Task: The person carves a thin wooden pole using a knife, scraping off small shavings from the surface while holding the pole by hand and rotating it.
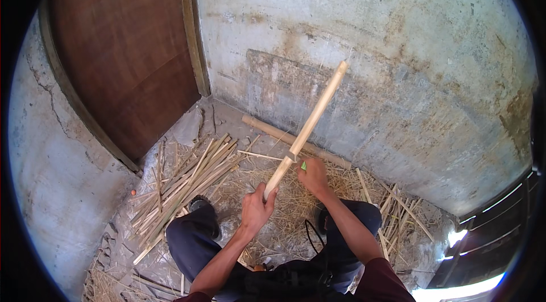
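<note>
A long pale split bamboo piece slants up and away to the right in front of me. My left hand is closed around its near end. My right hand is closed on a knife; a bit of its green handle shows at the fist. The short grey blade lies across the bamboo, just beyond my left hand, and touches it. A thin sliver sticks out leftward from near the blade. My fingers hide most of the knife handle.
A pile of split bamboo strips lies left of my legs, more strips to the right. A thick bamboo pole rests along the foot of the stained wall. Shavings litter the floor. A brown door stands at left.
</note>
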A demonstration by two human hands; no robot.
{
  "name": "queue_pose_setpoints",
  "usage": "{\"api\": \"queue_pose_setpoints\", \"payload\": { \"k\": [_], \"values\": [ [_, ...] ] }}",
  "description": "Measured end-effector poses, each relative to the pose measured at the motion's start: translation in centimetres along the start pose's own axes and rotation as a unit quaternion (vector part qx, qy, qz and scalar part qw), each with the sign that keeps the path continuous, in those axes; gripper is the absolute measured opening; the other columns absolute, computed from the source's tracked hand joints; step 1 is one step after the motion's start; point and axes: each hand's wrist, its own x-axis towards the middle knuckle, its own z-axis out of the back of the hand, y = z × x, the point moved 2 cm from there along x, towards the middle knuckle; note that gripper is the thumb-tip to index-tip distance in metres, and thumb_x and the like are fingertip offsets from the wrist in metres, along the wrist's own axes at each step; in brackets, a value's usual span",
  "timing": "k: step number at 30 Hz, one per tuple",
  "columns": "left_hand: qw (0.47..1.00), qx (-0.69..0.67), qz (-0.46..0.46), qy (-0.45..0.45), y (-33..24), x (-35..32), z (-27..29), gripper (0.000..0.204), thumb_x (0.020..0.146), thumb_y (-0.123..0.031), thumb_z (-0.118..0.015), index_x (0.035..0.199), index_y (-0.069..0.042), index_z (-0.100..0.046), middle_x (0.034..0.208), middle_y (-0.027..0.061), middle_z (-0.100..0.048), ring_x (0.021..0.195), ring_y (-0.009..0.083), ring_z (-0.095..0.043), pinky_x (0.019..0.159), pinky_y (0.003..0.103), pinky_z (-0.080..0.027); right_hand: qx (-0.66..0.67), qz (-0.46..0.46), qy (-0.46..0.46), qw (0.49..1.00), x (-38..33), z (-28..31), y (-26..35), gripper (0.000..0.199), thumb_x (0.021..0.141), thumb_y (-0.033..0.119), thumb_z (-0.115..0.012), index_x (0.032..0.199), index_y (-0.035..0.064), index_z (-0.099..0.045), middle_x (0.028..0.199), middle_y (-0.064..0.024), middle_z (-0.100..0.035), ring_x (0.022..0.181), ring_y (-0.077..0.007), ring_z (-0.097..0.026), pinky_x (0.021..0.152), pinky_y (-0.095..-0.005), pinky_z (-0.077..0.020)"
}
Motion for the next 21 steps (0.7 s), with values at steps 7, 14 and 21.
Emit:
{"api": "queue_pose_setpoints", "payload": {
  "k": [7,14,21],
  "values": [
    [0.999,0.009,0.017,0.031,0.4,-0.2,-0.9,0.031,0.105,-0.027,-0.073,0.098,0.001,-0.063,0.061,0.0258,-0.065,0.058,0.0472,-0.07,0.056,0.054,-0.054,-0.14,0.053,0.03,0.988,0.8,1.9,0.1,0.023,0.079,0.012,-0.073,0.099,0.0084,-0.082,0.078,-0.024,-0.074,0.075,-0.0455,-0.075,0.073,-0.0553,-0.0603],
    [0.999,0.026,-0.003,0.018,0.3,-0.3,-1.2,0.031,0.105,-0.026,-0.074,0.097,0.001,-0.061,0.059,0.0236,-0.063,0.054,0.0439,-0.068,0.053,0.05,-0.052,-0.164,0.074,0.01,0.984,2.0,3.1,0.4,0.026,0.078,0.018,-0.079,0.103,0.0115,-0.082,0.092,-0.0178,-0.08,0.083,-0.0423,-0.078,0.076,-0.0555,-0.0602],
    [1.0,0.018,-0.007,0.01,-0.2,0.0,-0.8,0.031,0.106,-0.025,-0.073,0.096,0.002,-0.062,0.059,0.0248,-0.062,0.053,0.0438,-0.068,0.051,0.05,-0.051,-0.182,0.03,0.008,0.983,2.2,1.9,-1.5,0.024,0.081,0.019,-0.079,0.103,0.0115,-0.083,0.09,-0.0187,-0.08,0.082,-0.0425,-0.077,0.077,-0.0535,-0.0607]
  ]
}}
